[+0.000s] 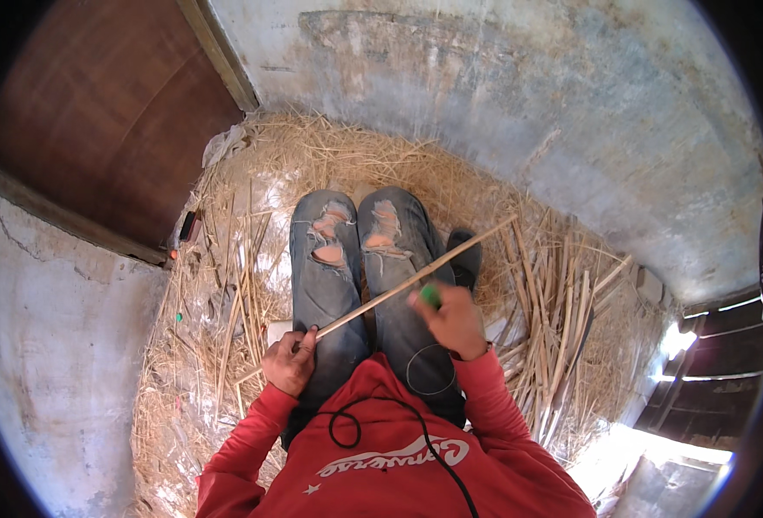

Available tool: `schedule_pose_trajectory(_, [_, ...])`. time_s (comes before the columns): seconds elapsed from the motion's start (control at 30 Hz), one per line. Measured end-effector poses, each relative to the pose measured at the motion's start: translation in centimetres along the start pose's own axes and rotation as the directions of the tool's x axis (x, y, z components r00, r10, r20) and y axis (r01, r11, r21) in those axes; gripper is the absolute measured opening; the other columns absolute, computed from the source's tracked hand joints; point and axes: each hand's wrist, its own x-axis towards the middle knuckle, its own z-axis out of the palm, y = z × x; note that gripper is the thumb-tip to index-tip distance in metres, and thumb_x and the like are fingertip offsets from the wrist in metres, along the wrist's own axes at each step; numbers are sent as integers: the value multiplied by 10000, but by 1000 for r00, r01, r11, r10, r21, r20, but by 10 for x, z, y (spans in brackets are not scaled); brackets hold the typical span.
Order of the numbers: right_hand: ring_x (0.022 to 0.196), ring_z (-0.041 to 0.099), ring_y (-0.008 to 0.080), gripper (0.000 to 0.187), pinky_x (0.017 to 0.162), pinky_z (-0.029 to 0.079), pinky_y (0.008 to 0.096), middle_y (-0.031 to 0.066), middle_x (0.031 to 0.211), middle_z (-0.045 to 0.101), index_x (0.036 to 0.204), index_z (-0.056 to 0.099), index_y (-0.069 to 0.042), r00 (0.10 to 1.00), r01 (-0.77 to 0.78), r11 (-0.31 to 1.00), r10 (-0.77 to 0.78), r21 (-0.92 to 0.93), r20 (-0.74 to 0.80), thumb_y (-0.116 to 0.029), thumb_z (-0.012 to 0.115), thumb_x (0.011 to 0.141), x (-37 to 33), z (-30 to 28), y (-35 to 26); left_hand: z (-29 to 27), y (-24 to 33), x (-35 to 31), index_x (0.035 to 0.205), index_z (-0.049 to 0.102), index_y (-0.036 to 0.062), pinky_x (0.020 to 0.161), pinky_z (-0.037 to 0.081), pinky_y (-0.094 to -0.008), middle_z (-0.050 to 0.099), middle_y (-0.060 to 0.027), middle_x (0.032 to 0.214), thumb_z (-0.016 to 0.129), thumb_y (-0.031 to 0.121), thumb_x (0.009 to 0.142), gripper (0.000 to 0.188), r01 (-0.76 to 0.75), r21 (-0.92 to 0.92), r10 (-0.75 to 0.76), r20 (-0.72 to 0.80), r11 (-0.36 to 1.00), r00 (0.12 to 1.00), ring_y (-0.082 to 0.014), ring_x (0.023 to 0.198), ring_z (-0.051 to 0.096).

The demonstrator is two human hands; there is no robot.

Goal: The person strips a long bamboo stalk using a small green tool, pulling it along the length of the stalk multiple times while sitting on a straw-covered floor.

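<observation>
A long, thin pale strip of bamboo or wood (381, 298) slants across my thighs, rising from lower left to upper right. Near its lower end my left hand (289, 363) is closed around it, the thumb lying along the strip. My right hand (455, 323) is closed around a small green object (430, 297), slightly blurred, just below the strip's middle. Only the rounded green part shows, so its kind is unclear. Whether it touches the strip I cannot tell. Under my right wrist, a thin wire-like loop (408, 371) shows against my jeans.
Many loose strips (547, 324) lie piled to my right, with a few more (230, 337) on my left. Straw and shavings (338, 142) cover the floor. Ahead stands a stained wall (485, 95); a brown door panel (122, 112) is at far left. A dark shoe (466, 257) shows beside my right knee.
</observation>
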Motion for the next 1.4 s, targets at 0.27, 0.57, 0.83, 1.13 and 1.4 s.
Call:
schedule_pose_trajectory(0.27, [709,662,406,296,622,492,415,181,767,678,1042,697,-34,952,-179,983,164,-37,-257,-323,656,993,-13,-6,-8,-17,19,22,1089,793,144,548,511,-376,634,-36,810,797,147,847,242,207,-121,-192,126,971,973,-245,596,629])
schedule_pose_trajectory(0.57, [681,630,485,379,584,469,507,248,712,633,945,623,-7,889,-304,930,198,-208,-413,-331,486,1088,-2,-2,28,-19,25,30,1109,796,134,551,500,-375,657,-55,808,787,149,867,242,189,-178,-166,139,966,976,-243,613,635])
schedule_pose_trajectory(0.83, [702,612,510,402,605,480,507,276,710,610,884,607,7,906,-207,978,180,-30,-384,-331,518,1081,15,14,37,-6,21,22,1087,784,119,538,502,-371,611,-29,826,772,104,843,245,96,-75,-88,104,993,991,-225,600,627])
schedule_pose_trajectory(1.13, [736,608,511,417,629,479,512,293,732,588,938,662,22,987,-82,986,61,-145,-148,-357,538,1060,11,18,45,4,29,30,1079,776,115,526,503,-378,616,-38,834,770,124,853,226,120,-102,-104,150,987,983,-241,592,637])
schedule_pose_trajectory(1.4, [683,539,474,444,600,436,483,279,711,539,884,619,23,969,-167,985,155,-47,-193,-370,526,1069,8,3,33,-18,21,44,1272,710,109,579,526,-381,648,-73,847,786,192,870,418,221,-280,-146,265,934,953,-273,617,647])
